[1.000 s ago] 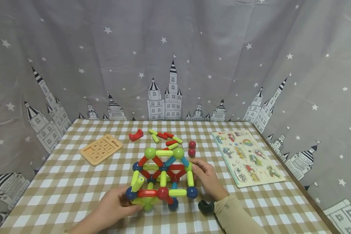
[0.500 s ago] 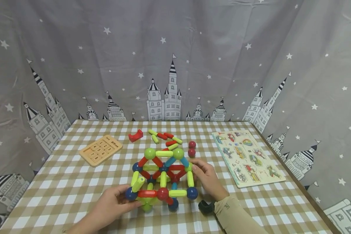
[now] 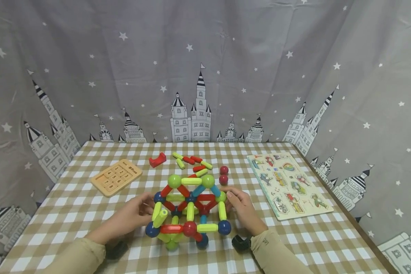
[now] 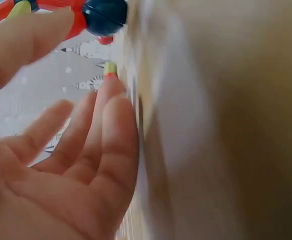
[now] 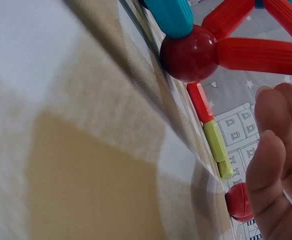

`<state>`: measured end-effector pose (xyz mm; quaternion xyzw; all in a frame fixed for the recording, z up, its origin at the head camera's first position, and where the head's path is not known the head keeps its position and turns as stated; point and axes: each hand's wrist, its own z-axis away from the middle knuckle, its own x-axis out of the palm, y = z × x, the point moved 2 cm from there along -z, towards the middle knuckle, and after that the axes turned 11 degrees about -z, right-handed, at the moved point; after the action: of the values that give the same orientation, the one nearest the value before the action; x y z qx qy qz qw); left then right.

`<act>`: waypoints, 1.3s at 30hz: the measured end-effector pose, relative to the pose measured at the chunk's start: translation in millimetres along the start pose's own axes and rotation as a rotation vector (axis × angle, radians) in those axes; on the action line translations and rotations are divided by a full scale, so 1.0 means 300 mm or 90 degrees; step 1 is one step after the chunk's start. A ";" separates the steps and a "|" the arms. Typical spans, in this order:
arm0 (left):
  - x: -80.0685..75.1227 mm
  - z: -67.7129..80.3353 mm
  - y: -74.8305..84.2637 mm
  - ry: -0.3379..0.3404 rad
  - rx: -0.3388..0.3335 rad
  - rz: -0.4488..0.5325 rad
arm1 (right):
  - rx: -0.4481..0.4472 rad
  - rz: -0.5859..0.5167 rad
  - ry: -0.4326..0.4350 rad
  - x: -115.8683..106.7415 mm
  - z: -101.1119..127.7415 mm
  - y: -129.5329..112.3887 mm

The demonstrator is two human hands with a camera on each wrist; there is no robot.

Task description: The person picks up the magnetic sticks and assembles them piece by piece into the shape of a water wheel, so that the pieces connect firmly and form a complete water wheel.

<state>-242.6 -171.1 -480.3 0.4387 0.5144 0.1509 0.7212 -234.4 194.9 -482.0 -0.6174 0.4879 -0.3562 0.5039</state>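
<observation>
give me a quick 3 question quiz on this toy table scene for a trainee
1. True or false: both hands touch the rod-and-ball structure.
2. Which lies at the table's right edge? A) wooden number board B) picture puzzle board C) red curved block
3. Fill in: the two loose balls behind the structure are ____ in colour.

Key
1. True: the left hand is at its left side, the right hand at its right side.
2. B: the picture puzzle board lies on the right; the wooden number board is on the left, the red curved block towards the back.
3. Red: the two loose balls.
</observation>
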 end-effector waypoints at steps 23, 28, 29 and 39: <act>0.059 -0.084 -0.009 -0.006 -0.029 0.110 | 0.160 0.241 0.026 -0.120 -0.552 -0.019; 0.061 -0.087 0.001 -0.011 -0.027 0.100 | 0.204 0.278 0.004 -0.085 -0.634 0.021; 0.061 -0.088 0.001 -0.008 -0.022 0.088 | 0.204 0.303 -0.001 -0.077 -0.645 0.033; 0.061 -0.087 -0.012 0.007 -0.029 0.073 | 0.154 0.535 -0.151 0.006 -0.680 0.068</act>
<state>-258.6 -148.3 -496.4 0.4502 0.4889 0.2063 0.7181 -429.0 136.8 -453.3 -0.3391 0.5899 -0.1019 0.7257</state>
